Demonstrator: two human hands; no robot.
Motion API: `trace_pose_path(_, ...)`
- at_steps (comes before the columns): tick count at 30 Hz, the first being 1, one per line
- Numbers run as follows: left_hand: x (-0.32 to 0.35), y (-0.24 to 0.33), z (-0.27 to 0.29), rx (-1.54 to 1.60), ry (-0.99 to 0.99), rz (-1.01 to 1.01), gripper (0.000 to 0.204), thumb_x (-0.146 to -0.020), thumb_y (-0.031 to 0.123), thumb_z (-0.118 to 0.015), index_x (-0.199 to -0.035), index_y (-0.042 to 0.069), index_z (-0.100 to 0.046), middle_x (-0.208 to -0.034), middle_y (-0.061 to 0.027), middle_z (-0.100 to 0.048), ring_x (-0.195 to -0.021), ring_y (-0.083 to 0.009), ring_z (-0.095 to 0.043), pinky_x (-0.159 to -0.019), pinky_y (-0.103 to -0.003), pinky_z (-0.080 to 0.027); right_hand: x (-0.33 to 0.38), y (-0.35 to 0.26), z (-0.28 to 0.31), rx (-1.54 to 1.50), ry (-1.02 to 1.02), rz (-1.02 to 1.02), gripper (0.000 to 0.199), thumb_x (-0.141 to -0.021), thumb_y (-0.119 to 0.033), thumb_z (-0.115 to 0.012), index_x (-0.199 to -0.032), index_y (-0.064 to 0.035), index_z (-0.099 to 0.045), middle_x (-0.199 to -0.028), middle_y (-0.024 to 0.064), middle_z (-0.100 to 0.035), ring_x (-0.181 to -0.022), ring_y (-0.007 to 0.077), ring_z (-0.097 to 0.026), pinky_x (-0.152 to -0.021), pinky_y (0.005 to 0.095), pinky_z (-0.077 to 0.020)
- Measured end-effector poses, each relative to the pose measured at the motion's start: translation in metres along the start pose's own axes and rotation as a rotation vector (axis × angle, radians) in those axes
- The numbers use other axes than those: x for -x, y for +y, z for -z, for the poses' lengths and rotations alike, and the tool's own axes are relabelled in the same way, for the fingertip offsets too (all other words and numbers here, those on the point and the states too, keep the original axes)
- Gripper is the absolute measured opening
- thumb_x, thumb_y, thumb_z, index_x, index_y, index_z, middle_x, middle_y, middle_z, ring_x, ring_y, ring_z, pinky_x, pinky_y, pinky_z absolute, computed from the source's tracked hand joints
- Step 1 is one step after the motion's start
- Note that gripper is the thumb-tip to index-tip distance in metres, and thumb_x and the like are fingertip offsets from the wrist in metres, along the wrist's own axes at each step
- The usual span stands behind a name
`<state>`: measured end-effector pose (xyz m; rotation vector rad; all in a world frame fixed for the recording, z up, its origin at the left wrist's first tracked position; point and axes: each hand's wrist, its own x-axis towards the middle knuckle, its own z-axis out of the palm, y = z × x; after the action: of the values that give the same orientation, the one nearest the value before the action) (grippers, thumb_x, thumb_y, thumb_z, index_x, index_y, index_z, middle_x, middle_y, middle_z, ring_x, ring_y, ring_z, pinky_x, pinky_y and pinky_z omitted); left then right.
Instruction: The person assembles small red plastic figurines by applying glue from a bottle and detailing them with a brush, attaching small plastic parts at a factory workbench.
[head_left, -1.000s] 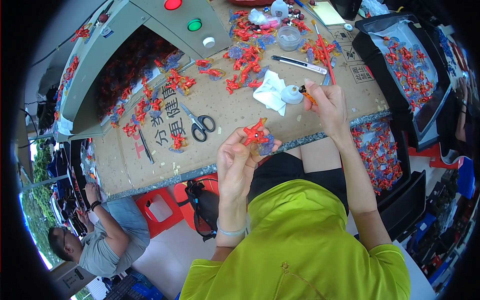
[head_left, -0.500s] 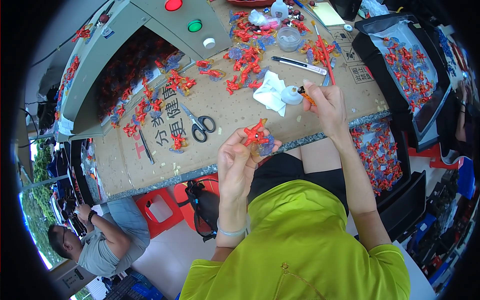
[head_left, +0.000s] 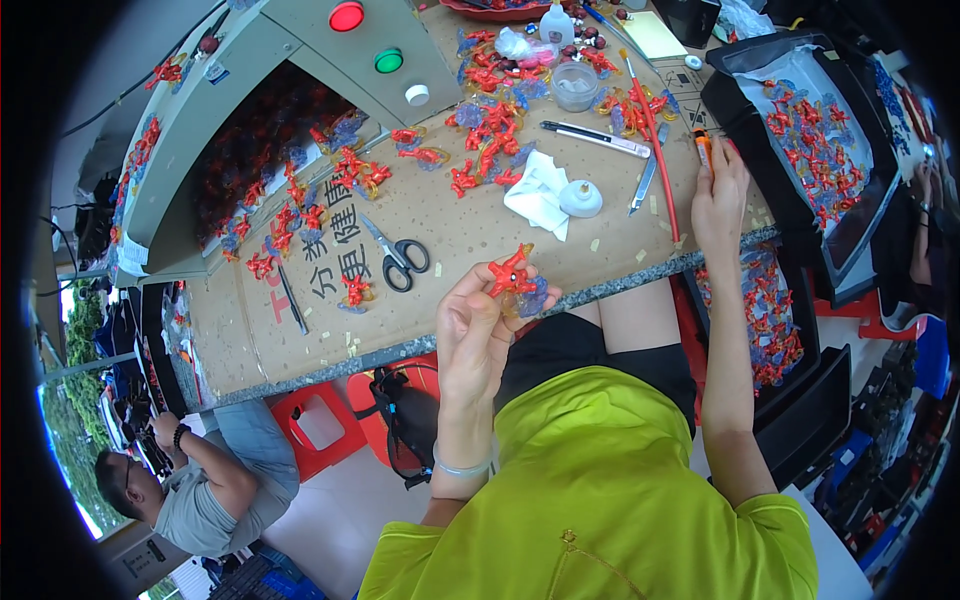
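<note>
My left hand (head_left: 475,325) pinches a small red figurine (head_left: 508,272) with clear yellow and purple parts, just above the table's front edge. Over the right side of the table, my right hand (head_left: 720,205) is closed on a slim orange pen-like tool (head_left: 703,150) with a dark end. Left of that hand lie a long red paintbrush (head_left: 648,135), a metal blade-like tool (head_left: 643,187) and a white utility knife (head_left: 596,138). A round white squeeze bottle (head_left: 581,198) stands beside a crumpled white tissue (head_left: 538,190).
Black-handled scissors (head_left: 402,264) lie left of centre. Many red figurines (head_left: 492,130) spread across the cardboard-covered table (head_left: 420,330) and inside a grey machine (head_left: 300,40). A clear tub (head_left: 575,86) sits at the back. Black trays (head_left: 720,100) of figurines stand right. Another person (head_left: 200,480) sits at left.
My right hand has moved right with the orange tool, away from the white squeeze bottle. The left hand keeps the figurine in nearly the same place.
</note>
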<state>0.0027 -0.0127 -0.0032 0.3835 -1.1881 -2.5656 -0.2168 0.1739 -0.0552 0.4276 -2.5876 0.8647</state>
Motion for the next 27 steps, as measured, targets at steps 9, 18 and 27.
trace_pose_path(9,-0.002,-0.001,-0.002,-0.070,0.013,-0.039,0.052,-0.093,0.036,-0.051,-0.115,-0.011,-0.046,-0.108,-0.0194,-0.058,-0.095,-0.0321,-0.064,-0.088,-0.043,-0.052,0.039,-0.072,-0.020,-0.723,-0.428,0.049,0.042,-0.073,-0.003,-0.068,-0.114,-0.0021,-0.057,-0.112,0.0173,-0.061,-0.103,0.0302,-0.060,-0.087,0.0355,-0.0458)
trace_pose_path(18,0.002,0.007,0.001,-0.010,0.098,-0.073,0.046,-0.092,0.030,-0.056,-0.111,-0.011,-0.046,-0.104,-0.0195,-0.060,-0.094,-0.0339,-0.064,-0.088,-0.043,-0.053,0.055,-0.087,0.056,-0.891,-0.560,0.158,0.034,-0.074,0.003,-0.062,-0.108,-0.0027,-0.059,-0.100,0.0149,-0.063,-0.092,0.0301,-0.062,-0.080,0.0354,-0.0481)
trace_pose_path(27,-0.009,-0.001,-0.016,-0.021,-0.055,-0.047,0.048,-0.090,0.034,-0.058,-0.110,-0.009,-0.048,-0.106,-0.0186,-0.059,-0.094,-0.0334,-0.064,-0.085,-0.044,-0.053,0.078,-0.101,0.108,-0.964,-0.601,0.268,0.049,-0.062,0.015,-0.049,-0.107,0.0028,-0.061,-0.102,0.0178,-0.062,-0.093,0.0363,-0.060,-0.086,0.0394,-0.0491)
